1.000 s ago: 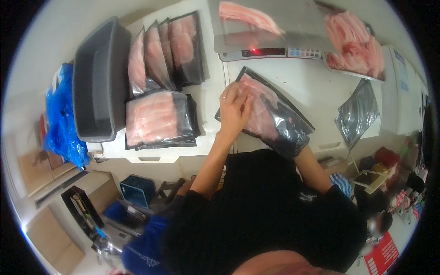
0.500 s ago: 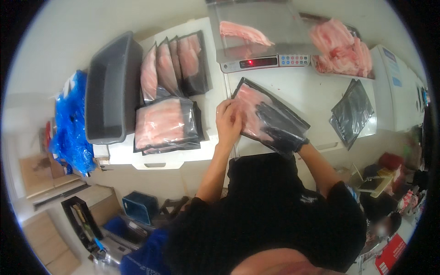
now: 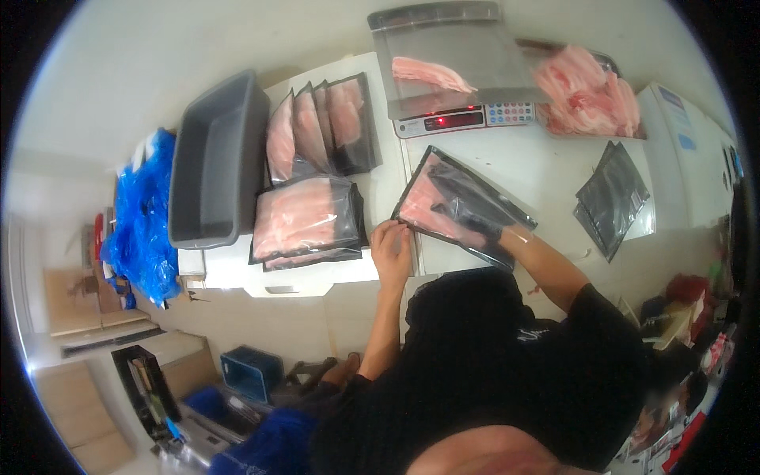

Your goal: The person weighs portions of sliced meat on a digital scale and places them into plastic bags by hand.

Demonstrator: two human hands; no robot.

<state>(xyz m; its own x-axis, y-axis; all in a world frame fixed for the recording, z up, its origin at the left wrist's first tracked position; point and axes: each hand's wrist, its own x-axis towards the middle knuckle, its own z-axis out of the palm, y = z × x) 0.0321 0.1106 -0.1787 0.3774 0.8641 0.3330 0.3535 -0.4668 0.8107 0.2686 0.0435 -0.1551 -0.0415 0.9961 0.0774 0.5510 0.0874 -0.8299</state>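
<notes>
A clear-fronted, black-backed plastic bag point(image 3: 518, 207) with pink meat slices point(image 3: 431, 198) in its far-left end lies slanted on the white table before me. My left hand point(image 3: 391, 239) is closed on the bag's left corner, fingers pinched at the edge. Through the film shows my right hand point(image 3: 467, 204) in a black glove, reaching inside from the bag's near-right end. Its fingers are stretched out against the meat. Beyond the bag stands a digital scale point(image 3: 499, 115), bearing a grey tray point(image 3: 507, 63) with one strip of meat point(image 3: 427, 73).
Filled meat bags point(image 3: 301, 218) lie and lean at the left, beside a grey plastic tub point(image 3: 180, 190) and blue plastic bags point(image 3: 146, 229). At the far right a metal tray holds piled meat slices point(image 3: 586, 95). Unfilled black bags point(image 3: 613, 198) lie at the right, near a white box point(image 3: 685, 158).
My left hand has slid from the meat-filled part of the bag down to its left corner. The gloved right hand stays inside the bag. The whole view has shifted slightly.
</notes>
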